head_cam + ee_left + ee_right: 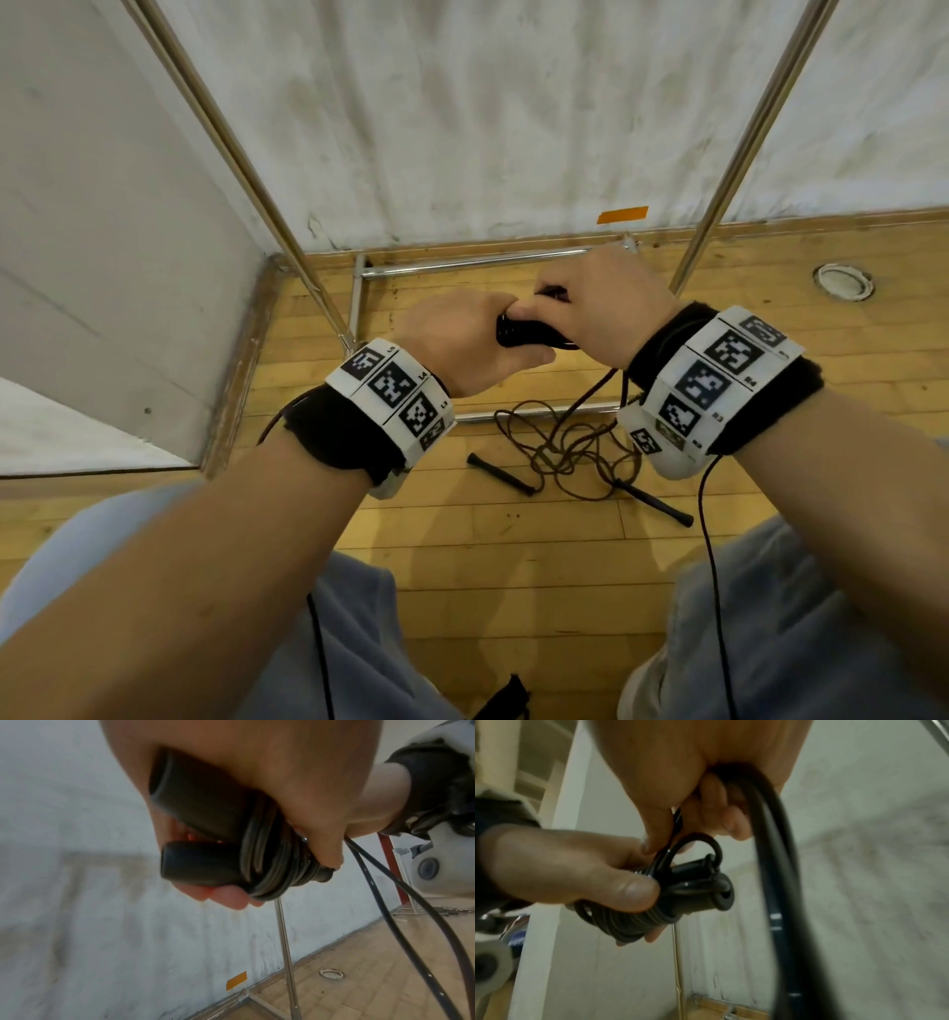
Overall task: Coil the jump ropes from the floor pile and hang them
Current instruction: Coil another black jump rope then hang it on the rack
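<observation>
A black jump rope has its two handles side by side in my left hand, which grips them. Several turns of black cord are wound around the handles. My right hand pinches the cord just beside the handles, and the loose cord runs through its curled fingers and hangs down. A second rope, brown with black handles, lies tangled on the wooden floor below my hands.
A metal rack stands ahead against the white wall, with slanting poles and a base bar on the floor. Orange tape marks the wall foot. A white ring lies on the floor at right.
</observation>
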Demonstrator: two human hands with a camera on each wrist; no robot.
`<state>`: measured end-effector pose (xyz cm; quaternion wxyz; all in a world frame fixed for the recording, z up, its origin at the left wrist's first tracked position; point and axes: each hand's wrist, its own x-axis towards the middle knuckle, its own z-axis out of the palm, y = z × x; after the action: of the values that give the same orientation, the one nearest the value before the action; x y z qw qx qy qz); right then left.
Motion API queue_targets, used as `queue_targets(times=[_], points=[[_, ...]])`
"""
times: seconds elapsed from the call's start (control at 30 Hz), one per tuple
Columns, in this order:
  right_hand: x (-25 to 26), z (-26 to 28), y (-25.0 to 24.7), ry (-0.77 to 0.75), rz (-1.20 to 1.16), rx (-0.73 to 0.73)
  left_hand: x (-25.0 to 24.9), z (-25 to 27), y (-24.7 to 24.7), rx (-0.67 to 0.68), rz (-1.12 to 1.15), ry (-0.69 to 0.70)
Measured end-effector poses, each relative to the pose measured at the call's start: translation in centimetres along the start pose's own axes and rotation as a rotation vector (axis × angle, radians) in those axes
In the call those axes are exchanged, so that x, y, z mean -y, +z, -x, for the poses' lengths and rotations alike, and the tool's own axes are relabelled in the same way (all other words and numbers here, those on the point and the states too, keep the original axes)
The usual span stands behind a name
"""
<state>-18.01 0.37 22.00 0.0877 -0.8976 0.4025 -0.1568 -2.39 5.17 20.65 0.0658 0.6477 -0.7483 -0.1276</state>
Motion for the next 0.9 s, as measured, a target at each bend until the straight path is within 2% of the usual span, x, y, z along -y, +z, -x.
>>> queue_targets(times=[0.13,0.27,0.4,0.5,0.6,0.67,0.8,0.9], points=[[-0.9,-0.7,-0.7,0.164,-0.160,0.030,-0.1,0.1,0.0,-0.036,0.024,0.058],[-2.1,-1.3,-1.4,0.239,-0.495,0.075,-0.8,0.6,-0.5,-0.061,0.079,0.126],[-2.6,-0.7,-1.5,0.273,-0.758,0.120,-1.4,1.4,-1.4,-0.121,0.217,0.161],[-2.4,-0.1,-0.9,0.335,-1.163,0.152,-1.8,2.0,-2.0,-0.152,0.380,0.160],[-1.4,0.0,-0.1,0.455,-1.343,0.061,-2.2,2.2,-2.6,-0.195,0.548,0.132],[-0.7,-0.2,-0.1,0.480,-1.285,-0.018,-2.2,2.1,-3.0,-0.217,0.594,0.095],[0.1,-0.6,-0.8,0.336,-0.666,-0.207,-2.0,1.4,-3.7,-0.264,0.580,0.050],[0.7,0.1,-0.5,0.250,-0.522,-0.269,-1.9,1.1,-4.0,-0.282,0.509,0.024]])
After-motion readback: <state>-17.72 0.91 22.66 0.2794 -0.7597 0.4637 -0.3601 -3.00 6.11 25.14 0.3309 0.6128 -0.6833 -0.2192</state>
